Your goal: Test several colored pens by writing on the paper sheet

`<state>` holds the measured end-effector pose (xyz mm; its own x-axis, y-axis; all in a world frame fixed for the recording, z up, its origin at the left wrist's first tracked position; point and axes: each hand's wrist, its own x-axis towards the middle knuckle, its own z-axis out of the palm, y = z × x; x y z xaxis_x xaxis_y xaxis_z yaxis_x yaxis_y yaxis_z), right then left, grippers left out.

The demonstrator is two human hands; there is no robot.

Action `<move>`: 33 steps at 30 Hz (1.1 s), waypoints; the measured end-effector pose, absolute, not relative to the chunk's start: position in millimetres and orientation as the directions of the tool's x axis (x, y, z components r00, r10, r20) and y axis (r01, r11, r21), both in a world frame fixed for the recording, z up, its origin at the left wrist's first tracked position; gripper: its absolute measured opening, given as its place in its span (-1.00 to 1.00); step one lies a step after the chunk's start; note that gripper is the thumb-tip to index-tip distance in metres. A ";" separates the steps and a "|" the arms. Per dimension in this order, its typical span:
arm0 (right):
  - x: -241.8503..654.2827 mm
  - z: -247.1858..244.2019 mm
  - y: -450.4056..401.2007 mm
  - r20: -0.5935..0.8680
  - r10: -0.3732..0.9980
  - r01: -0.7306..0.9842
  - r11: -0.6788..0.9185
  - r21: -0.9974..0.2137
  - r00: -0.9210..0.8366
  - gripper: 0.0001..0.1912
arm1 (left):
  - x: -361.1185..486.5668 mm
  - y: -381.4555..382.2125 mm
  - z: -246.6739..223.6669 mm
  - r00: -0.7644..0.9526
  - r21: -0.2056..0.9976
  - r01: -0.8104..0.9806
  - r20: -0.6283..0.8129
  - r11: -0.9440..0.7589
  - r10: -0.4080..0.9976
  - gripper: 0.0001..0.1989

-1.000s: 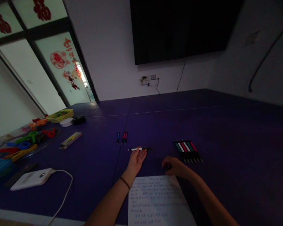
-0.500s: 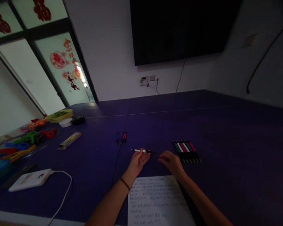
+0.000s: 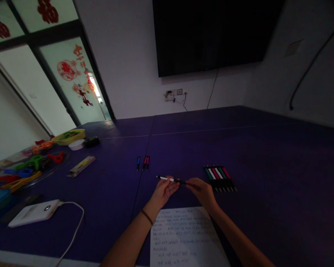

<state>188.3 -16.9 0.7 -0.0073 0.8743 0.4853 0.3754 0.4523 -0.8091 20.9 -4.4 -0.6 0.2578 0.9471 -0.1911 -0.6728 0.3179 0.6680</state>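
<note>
A white and black pen is held roughly level above the purple table, just beyond a handwritten sheet of paper. My left hand grips its middle between thumb and fingers. The fingertips of my right hand are pinched at the pen's black tip end. To the right lies a row of several pens with green, white and pink barrels, side by side. Farther left, a blue pen lies beside two pink pens.
On the left are a white power bank with a cable, a small box, a tray of colourful tools, a yellow basket and round tape rolls. A dark screen hangs on the wall.
My right hand has moved slightly left, and its fingertips now meet the pen's tip. The pen has tilted slightly in my left hand.
</note>
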 end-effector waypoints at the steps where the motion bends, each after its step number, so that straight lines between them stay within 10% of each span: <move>1: 188.2 0.5 -16.9 0.479 0.878 0.377 0.445 -0.812 -0.003 -0.83 | 20.6 -4.0 -1.4 0.265 0.666 -0.673 -0.189 0.322 0.945 -0.81; 21: 189.1 0.7 -21.0 0.493 0.869 0.505 0.444 -0.740 -0.042 -0.76 | 18.1 -1.5 -7.4 0.313 0.695 -0.634 -0.170 0.339 0.934 -0.80; 33: 185.9 1.7 -18.6 0.249 0.968 0.098 0.249 -0.964 -0.012 -0.65 | 19.6 -1.8 -7.1 0.278 0.691 -0.653 -0.164 0.311 0.947 -0.80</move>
